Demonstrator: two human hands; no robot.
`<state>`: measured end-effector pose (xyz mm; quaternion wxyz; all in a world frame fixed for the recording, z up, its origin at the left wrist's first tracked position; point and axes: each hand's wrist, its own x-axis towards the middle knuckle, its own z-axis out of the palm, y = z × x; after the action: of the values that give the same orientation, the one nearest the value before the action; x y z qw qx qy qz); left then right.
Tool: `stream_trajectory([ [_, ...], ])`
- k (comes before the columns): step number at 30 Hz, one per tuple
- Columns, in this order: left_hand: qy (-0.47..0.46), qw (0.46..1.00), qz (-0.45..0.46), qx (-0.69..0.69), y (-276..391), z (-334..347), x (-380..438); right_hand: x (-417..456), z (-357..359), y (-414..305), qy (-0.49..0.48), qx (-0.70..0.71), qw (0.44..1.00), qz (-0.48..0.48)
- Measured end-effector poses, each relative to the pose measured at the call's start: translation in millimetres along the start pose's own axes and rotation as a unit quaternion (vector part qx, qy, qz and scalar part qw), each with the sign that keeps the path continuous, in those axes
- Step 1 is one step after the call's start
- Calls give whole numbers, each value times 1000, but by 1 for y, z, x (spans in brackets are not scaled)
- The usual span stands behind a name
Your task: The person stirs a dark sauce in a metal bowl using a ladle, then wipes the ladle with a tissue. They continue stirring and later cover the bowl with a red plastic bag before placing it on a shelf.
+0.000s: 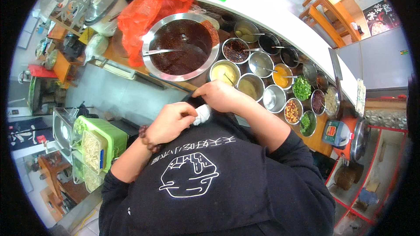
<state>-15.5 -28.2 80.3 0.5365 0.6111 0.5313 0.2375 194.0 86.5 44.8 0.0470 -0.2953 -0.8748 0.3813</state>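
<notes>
My left hand (172, 121), with a beaded bracelet at the wrist, is in front of my chest, its fingers closed at the edge of a crumpled white cloth or tissue (202, 114). Right beside it, my right hand (220, 96) pinches dark cloth (193, 101) between thumb and fingers, probably part of the black apron (242, 183). The white piece lies between both hands, partly hidden by them. Beyond the hands stands a wide steel basin (149, 67) of dark red sauce with a ladle (162, 51) in it.
Steel bowls of sauces, chopped scallions (302, 88) and nuts (292, 111) crowd the wooden counter (323, 144) at right. A red plastic bag (137, 19) lies behind the basin. A green container (116, 141) stands at left; a white ledge (279, 14) runs behind the bowls.
</notes>
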Motion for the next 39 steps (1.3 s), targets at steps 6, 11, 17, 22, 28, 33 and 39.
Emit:
stream_trajectory([
  [6,144,900,-25,-410,2,-12,-26,-4,-20,-5,-49,332,941,39],
  [11,214,885,-10,-413,6,-1,-22,8,-14,-24,-51,608,792,-14],
  [17,245,872,-14,-423,7,7,-22,15,-16,-31,-60,578,813,33],
  [22,295,915,-28,-275,16,6,-15,20,-19,-31,-69,554,830,9],
  [28,306,917,-40,-253,13,8,-14,26,-21,-33,-83,532,843,-4],
  [33,299,928,-47,-216,25,2,-9,27,-22,-33,-49,520,852,-25],
  [39,296,846,-22,-442,16,-5,-16,26,-34,-41,-41,511,857,-53],
])
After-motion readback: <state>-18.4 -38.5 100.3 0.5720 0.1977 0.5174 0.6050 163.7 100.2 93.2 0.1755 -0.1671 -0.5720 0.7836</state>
